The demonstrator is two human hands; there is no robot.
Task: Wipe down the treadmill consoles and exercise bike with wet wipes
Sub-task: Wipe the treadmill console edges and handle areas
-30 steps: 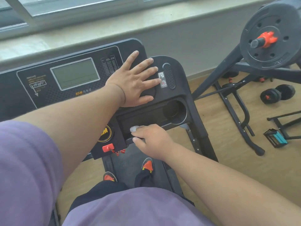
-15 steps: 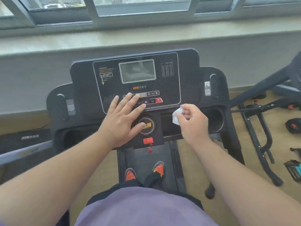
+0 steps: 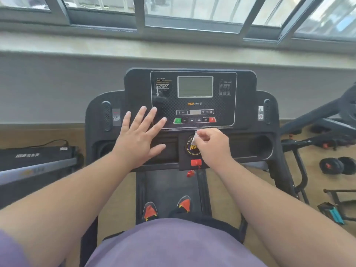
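Lower frame: a purple garment and two orange-toed shoes [image 3: 166, 208] on the treadmill belt. Centre frame: the right hand [image 3: 212, 146] is clenched around a small white wet wipe [image 3: 195, 138], bunched so that only a scrap shows at the fingertips, held at the round yellow logo below the button row. The wipe appears light, limp and damp; it likely conforms to edges and recesses but may tear or slip out if pinched by a corner, so a bunched grasp with a pad left exposed suits it. Left of centre: the left hand [image 3: 139, 136] lies released, fingers spread flat over the lower left of the treadmill console [image 3: 244, 89], apparently steadying it. The console is rigid plastic with a grey display [image 3: 195, 86]. Two recessed cup holders [image 3: 261, 146] flank the centre; the right one looks empty, the left is partly hidden by the hand. Right edge: dumbbells [image 3: 339, 165] on the wooden floor. Top: windows.
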